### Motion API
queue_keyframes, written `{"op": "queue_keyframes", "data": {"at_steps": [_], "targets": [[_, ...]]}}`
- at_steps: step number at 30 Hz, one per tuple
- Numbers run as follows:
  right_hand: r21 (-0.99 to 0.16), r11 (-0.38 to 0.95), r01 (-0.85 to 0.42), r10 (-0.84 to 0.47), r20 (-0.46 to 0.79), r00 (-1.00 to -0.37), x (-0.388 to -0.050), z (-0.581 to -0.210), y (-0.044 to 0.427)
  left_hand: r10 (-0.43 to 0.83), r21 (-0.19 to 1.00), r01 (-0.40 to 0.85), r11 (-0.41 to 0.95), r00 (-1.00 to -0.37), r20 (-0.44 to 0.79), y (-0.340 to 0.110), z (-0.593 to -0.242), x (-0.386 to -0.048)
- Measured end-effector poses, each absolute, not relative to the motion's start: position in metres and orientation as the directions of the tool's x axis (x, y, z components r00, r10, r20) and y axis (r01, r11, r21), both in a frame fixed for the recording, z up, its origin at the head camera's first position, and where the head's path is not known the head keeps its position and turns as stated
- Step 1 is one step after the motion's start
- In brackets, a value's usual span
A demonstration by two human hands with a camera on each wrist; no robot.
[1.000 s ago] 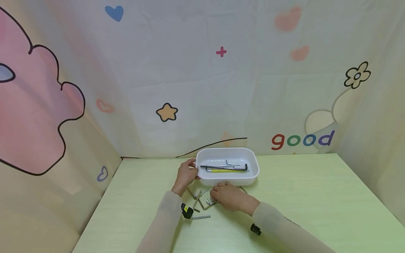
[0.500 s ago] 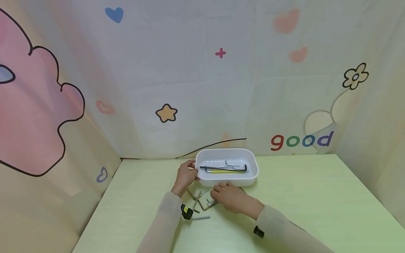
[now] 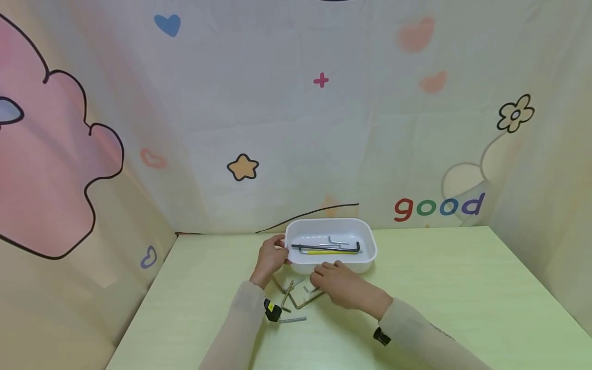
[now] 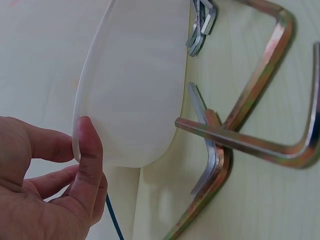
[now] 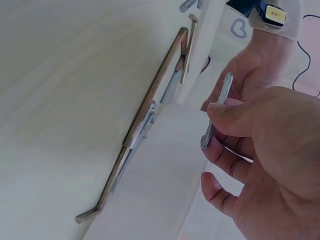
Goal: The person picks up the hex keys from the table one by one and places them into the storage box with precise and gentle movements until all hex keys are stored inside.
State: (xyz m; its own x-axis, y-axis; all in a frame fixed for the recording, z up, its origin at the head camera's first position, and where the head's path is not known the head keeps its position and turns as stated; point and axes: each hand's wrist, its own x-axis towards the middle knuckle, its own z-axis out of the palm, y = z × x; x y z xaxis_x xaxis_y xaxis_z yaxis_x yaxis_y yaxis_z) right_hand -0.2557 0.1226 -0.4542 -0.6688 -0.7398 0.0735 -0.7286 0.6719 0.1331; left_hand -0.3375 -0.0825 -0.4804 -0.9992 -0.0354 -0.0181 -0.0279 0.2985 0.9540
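Note:
At the left end of the white plastic box (image 3: pixel 330 267), my left hand (image 3: pixel 270 258) grips the rim between thumb and fingers, as the left wrist view also shows. My right hand (image 3: pixel 344 287) is just in front of the box's near wall. In the right wrist view, its thumb and fingertips pinch a small silver hex key (image 5: pixel 224 90), held clear of the table. Inside the box lie a long black hex key (image 3: pixel 324 247), a yellow-sleeved one (image 3: pixel 330 252) and small silver ones. Brass-coloured hex keys (image 4: pixel 265 65) lie loose and crossed beside the box.
A silver hex key (image 3: pixel 293 319) lies apart, nearer the front of the pale green table (image 3: pixel 439 288). Small silver keys (image 4: pixel 200 25) lie against the box's foot. A printed cloth (image 3: pixel 296 128) stands behind the box.
My right hand has shifted slightly right and up towards the box, with the silver hex key in its fingers. My left hand keeps its grip on the box rim.

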Motion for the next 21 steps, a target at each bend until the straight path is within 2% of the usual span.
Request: {"op": "queue_keyframes", "data": {"at_steps": [12,21], "targets": [[0.150,0.672,-0.725,-0.737,0.236,-0.634,-0.259,-0.437,0.135,-0.041,0.953,-0.026,0.300,-0.999,-0.014,-0.083,-0.483,-0.339],[0.089,0.706,-0.702,-0.699,0.250,-0.671,-0.265,-0.426,0.142,-0.033,0.957,-0.016,0.290,-0.999,-0.007,-0.083,-0.485,-0.340]]}}
